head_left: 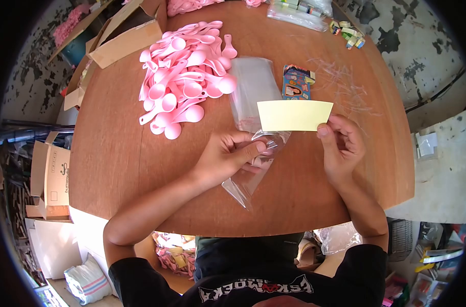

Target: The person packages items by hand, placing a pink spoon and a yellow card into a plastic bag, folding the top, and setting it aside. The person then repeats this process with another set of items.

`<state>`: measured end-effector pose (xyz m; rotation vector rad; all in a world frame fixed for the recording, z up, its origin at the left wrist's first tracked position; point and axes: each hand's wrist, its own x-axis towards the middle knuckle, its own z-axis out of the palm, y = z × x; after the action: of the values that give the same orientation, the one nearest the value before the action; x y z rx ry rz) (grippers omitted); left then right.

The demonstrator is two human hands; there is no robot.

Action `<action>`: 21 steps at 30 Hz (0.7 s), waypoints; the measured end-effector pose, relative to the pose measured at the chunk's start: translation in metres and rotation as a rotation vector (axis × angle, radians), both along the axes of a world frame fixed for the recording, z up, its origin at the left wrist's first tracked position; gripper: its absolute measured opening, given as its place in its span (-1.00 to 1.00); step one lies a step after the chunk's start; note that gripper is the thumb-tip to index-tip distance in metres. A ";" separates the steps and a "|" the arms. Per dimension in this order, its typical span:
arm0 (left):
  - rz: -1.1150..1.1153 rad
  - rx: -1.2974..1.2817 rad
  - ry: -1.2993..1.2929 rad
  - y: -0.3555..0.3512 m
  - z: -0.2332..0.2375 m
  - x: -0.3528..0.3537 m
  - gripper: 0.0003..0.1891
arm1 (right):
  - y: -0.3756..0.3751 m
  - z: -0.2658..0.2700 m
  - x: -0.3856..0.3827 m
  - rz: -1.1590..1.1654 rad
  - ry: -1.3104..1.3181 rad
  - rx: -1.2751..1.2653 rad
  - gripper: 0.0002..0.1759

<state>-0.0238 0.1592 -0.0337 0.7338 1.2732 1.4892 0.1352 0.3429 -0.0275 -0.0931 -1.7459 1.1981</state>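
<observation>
My left hand [233,153] pinches a clear plastic bag [248,181] near its upper end, and the rest of the bag hangs down toward the table's front edge. Between the thumb and fingers of my right hand [343,146] is the lower right corner of a pale yellow card [294,115], whose left end is just above the bag's top. Behind the card lies a stack of flat clear bags [254,84], with a small blue printed box or card pack [296,84] to its right. A heap of pink spoons [187,77] lies left of the stack.
The brown table [115,153] has thin clear strips [345,84] at its right and small rolls [348,35] at the back right. Bagged items [299,15] lie at the far edge. An open cardboard box [128,41] stands at the back left.
</observation>
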 end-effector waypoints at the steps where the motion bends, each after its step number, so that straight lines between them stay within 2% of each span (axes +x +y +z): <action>1: -0.001 0.000 0.002 0.000 0.001 0.001 -0.69 | 0.002 0.000 0.000 -0.039 -0.025 0.056 -0.75; 8: 0.017 0.018 0.045 -0.003 0.008 0.000 -0.69 | 0.005 0.013 -0.004 -0.030 -0.126 0.354 -0.83; 12: -0.027 -0.031 0.071 -0.005 0.011 -0.007 -0.68 | 0.006 0.014 -0.001 -0.004 -0.131 0.374 -0.86; 14: -0.078 -0.083 0.099 -0.006 0.014 -0.009 -0.68 | 0.004 0.013 0.001 0.056 -0.180 0.193 -0.87; 15: -0.131 -0.136 0.126 -0.007 0.015 -0.009 -0.68 | 0.004 0.013 0.001 0.055 -0.180 0.193 -0.87; 17: -0.171 -0.123 0.105 -0.007 0.013 -0.011 -0.68 | 0.003 0.013 0.002 0.205 -0.239 -0.115 -0.88; 21: -0.279 -0.033 0.059 -0.008 0.011 -0.011 -0.67 | 0.007 0.015 0.007 0.310 -0.366 -0.218 -0.86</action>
<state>-0.0344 0.1509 -0.0230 0.9000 1.1822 1.2257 0.1419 0.3498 -0.0122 -0.1862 -1.9878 1.6812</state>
